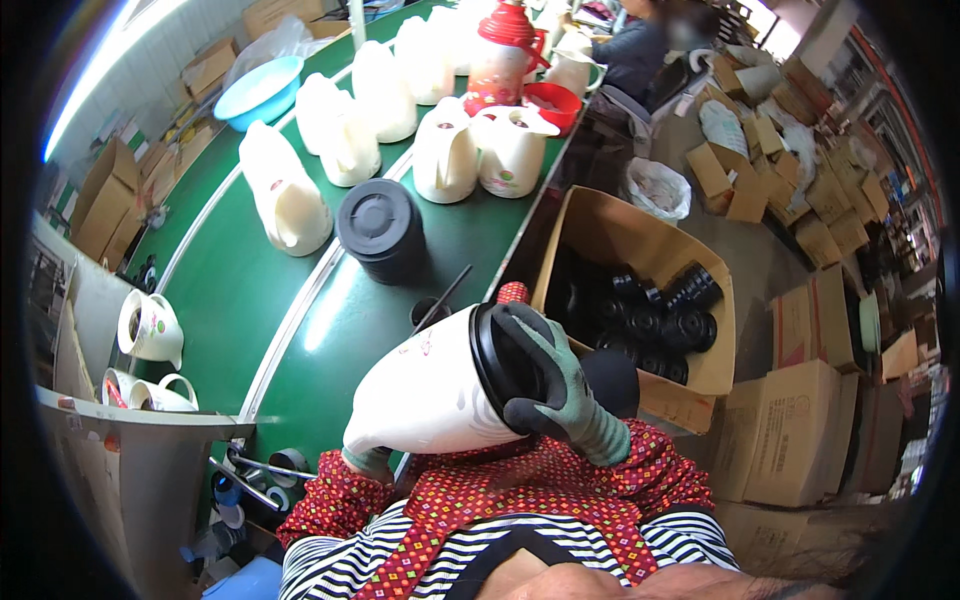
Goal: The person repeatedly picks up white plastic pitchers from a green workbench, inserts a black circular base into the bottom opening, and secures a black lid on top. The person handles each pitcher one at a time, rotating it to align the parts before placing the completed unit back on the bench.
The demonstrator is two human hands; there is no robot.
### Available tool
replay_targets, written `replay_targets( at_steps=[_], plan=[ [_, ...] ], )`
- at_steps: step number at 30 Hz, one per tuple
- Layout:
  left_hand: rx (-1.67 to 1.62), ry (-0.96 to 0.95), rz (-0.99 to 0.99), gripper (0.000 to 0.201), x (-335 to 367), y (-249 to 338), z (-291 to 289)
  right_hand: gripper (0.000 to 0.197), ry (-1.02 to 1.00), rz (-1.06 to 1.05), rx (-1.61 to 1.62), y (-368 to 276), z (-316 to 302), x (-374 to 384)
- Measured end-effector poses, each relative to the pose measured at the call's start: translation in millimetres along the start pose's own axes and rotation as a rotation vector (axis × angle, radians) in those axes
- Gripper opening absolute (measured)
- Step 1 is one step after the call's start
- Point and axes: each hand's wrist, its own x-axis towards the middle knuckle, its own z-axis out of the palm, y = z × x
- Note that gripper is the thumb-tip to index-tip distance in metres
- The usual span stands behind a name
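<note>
A white thermos jug [425,390] lies tilted in front of my chest, its bottom end toward the right. Gloved in grey and green, my right hand [560,385] is closed around the black base ring [484,350] at that end. My left hand [368,461] supports the jug's narrower end from below; its fingers are mostly hidden behind the jug. Just beyond the jug, a dark rod [446,294] slants up from a small black round piece [424,312] on the green table [300,350]. A stack of black round lids [380,228] stands farther off.
Several white jugs [285,205] stand along the table, with a red thermos [500,60], a red basin [553,104] and a blue basin [260,92]. At right, an open carton [718,370] holds black round parts. Cartons [800,430] crowd the floor. Another person [632,60] sits at the far end.
</note>
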Motion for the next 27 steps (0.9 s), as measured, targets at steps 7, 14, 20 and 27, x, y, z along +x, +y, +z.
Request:
replay_targets(
  at_steps=[7, 14, 20, 27],
  plan=[
    [0.155, 0.093, 0.129, 0.03, 23.5, -10.5, 25.3, 0.087, 0.256, 0.126, 0.379, 15.6, -10.6, -37.0],
    [1.483, 0.026, 1.113, 0.025, 22.2, 37.5, 62.7, 0.051, 0.121, 0.691, 1.373, 28.4, -45.0, -34.5],
    [0.413, 0.141, 0.248, 0.042, 31.7, 6.8, 45.2, 0.082, 0.059, -0.24, 0.15, -1.5, -58.0, -55.7],
    [1.87, -0.434, 1.154, 0.036, 28.3, 78.9, 130.0, 0.068, -0.063, 0.241, 1.246, 92.5, -11.1, -66.8]
  ],
)
